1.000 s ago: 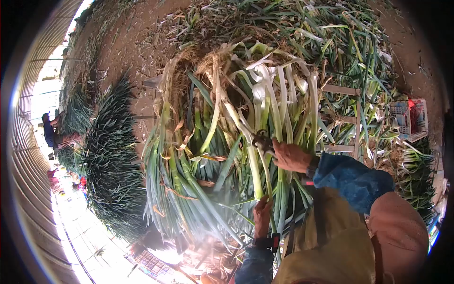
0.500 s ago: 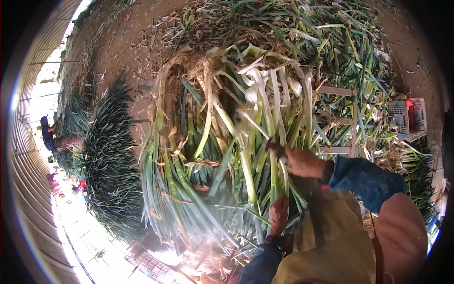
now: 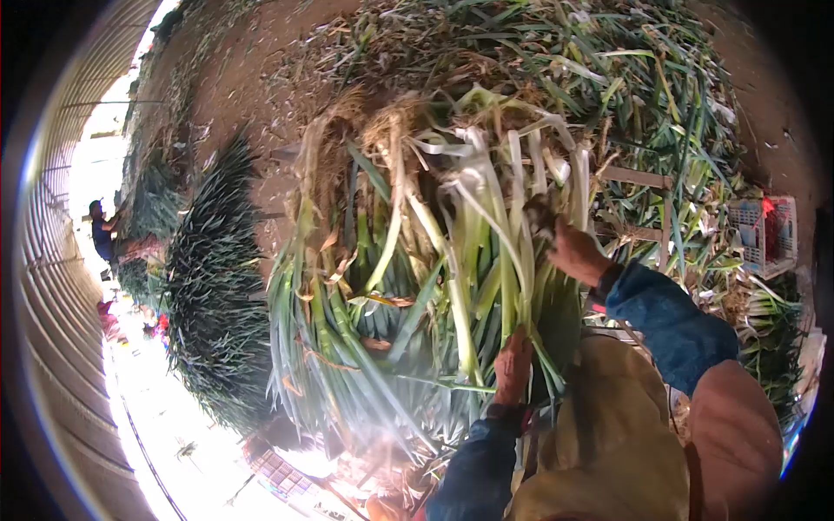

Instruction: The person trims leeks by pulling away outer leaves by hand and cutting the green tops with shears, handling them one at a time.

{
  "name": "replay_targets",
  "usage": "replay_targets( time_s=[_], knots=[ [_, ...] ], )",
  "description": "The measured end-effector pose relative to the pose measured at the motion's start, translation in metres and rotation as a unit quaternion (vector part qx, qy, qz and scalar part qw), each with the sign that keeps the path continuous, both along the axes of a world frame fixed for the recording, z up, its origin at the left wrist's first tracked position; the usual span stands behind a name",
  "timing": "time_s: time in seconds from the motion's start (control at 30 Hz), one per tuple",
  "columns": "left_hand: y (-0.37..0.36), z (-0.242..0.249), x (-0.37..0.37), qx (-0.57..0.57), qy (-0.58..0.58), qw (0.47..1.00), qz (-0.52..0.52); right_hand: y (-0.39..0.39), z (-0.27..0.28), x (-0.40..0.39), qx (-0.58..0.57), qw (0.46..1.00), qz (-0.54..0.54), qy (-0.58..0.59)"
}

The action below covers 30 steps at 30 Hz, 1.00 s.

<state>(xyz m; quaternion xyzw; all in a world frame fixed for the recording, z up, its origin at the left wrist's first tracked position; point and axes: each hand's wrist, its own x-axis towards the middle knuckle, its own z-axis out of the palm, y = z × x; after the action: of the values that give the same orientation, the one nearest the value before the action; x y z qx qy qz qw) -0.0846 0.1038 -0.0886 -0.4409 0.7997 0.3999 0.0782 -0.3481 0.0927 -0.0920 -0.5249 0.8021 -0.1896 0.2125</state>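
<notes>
A large heap of long green onions [image 3: 382, 252] lies before me, pale root ends away from me and green leaves toward me. My left hand [image 3: 512, 366] is closed around the green part of some stalks at the heap's near right side. Higher up and to the right, my right hand [image 3: 577, 252] grips a dark-handled tool [image 3: 540, 214] beside the white shanks. Motion blurs the tool, and I cannot make out its blade or tip. Dry, stringy roots [image 3: 391, 122] hang at the far end of the heap.
Loose leaves and trimmings [image 3: 599, 78] cover the ground behind. A wooden frame [image 3: 638, 176] stands at the right, with a white plastic crate [image 3: 764, 234] beyond it. Another dark green pile [image 3: 217, 295] lies left. Farther left is another person [image 3: 102, 231].
My right hand has moved up and slightly right with the tool, swinging it away from the stalks' middle. My left hand keeps its grip on the stalks. The view has shifted a little.
</notes>
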Motion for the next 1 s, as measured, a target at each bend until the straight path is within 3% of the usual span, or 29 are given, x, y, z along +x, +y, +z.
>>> replay_targets(
  time_s=[0.03, 0.07, 0.1, 0.13, 0.17, 0.2, 0.27, 0.33, 0.37, 0.43, 0.47, 0.53, 0.57, 0.63, 0.67, 0.7, 0.77, 0.87, 0.9, 0.93, 1.0],
  knots=[
    [-0.012, 0.011, -0.009, 0.021, -0.016, 1.000, 0.011, -0.004, -0.002, -0.001, -0.100, 0.994, -0.009, 0.034],
    [-0.017, -0.006, 0.002, 0.038, 0.063, 0.997, 0.035, -0.002, -0.001, 0.005, -0.051, 0.999, 0.007, -0.012],
    [-0.022, -0.022, 0.013, 0.058, 0.141, 0.987, 0.053, -0.002, 0.038, 0.014, -0.001, 0.998, 0.022, -0.056],
    [-0.059, 0.019, 0.003, -0.040, 0.087, 0.995, -0.036, 0.001, 0.062, 0.028, 0.049, 0.993, 0.038, -0.098],
    [-0.098, 0.050, 0.004, -0.135, 0.030, 0.983, -0.122, 0.015, 0.045, 0.042, -0.031, 0.995, 0.084, -0.038],
    [-0.140, 0.036, 0.033, -0.346, 0.040, 0.926, -0.145, 0.017, 0.046, 0.042, 0.033, 0.993, 0.069, -0.094],
    [-0.233, 0.064, 0.080, -0.357, -0.035, 0.933, -0.008, 0.026, 0.038, 0.040, 0.106, 0.985, 0.008, -0.137],
    [-0.316, 0.088, 0.132, -0.445, -0.223, 0.863, 0.084, 0.039, 0.016, 0.039, 0.102, 0.984, -0.067, -0.130],
    [-0.349, 0.101, 0.156, -0.430, -0.260, 0.857, 0.112, 0.048, 0.010, 0.049, 0.121, 0.982, -0.058, -0.131],
    [-0.390, 0.120, 0.189, -0.379, -0.281, 0.860, 0.194, 0.053, 0.049, 0.070, 0.158, 0.978, -0.046, -0.127],
    [-0.400, 0.130, 0.194, -0.350, -0.279, 0.867, 0.218, 0.057, 0.055, 0.081, 0.110, 0.975, -0.039, -0.190],
    [-0.414, 0.129, 0.208, -0.297, -0.267, 0.887, 0.233, 0.067, 0.069, 0.105, 0.039, 0.978, 0.005, -0.205],
    [-0.420, 0.124, 0.213, -0.275, -0.255, 0.899, 0.225, 0.071, 0.077, 0.113, 0.016, 0.987, 0.042, -0.155],
    [-0.433, 0.095, 0.240, -0.210, -0.178, 0.939, 0.208, 0.075, 0.094, 0.128, 0.143, 0.961, -0.055, -0.229],
    [-0.449, 0.057, 0.265, -0.168, -0.109, 0.960, 0.197, 0.075, 0.094, 0.133, 0.154, 0.961, -0.059, -0.224],
    [-0.449, 0.054, 0.264, -0.125, -0.040, 0.974, 0.184, 0.077, 0.095, 0.137, 0.166, 0.959, -0.063, -0.220],
    [-0.443, 0.051, 0.266, -0.065, -0.037, 0.984, 0.162, 0.077, 0.097, 0.149, 0.180, 0.958, -0.061, -0.213],
    [-0.418, 0.057, 0.255, -0.176, -0.079, 0.978, 0.083, 0.065, 0.097, 0.169, 0.151, 0.970, -0.031, -0.189],
    [-0.393, 0.085, 0.230, -0.188, -0.196, 0.959, 0.077, 0.061, 0.095, 0.177, 0.122, 0.977, -0.012, -0.176],
    [-0.376, 0.088, 0.222, -0.205, -0.209, 0.953, 0.075, 0.060, 0.099, 0.185, 0.095, 0.982, 0.005, -0.162],
    [-0.341, 0.064, 0.228, -0.205, -0.226, 0.951, 0.058, 0.039, 0.131, 0.198, 0.053, 0.983, 0.040, -0.172]
  ],
)
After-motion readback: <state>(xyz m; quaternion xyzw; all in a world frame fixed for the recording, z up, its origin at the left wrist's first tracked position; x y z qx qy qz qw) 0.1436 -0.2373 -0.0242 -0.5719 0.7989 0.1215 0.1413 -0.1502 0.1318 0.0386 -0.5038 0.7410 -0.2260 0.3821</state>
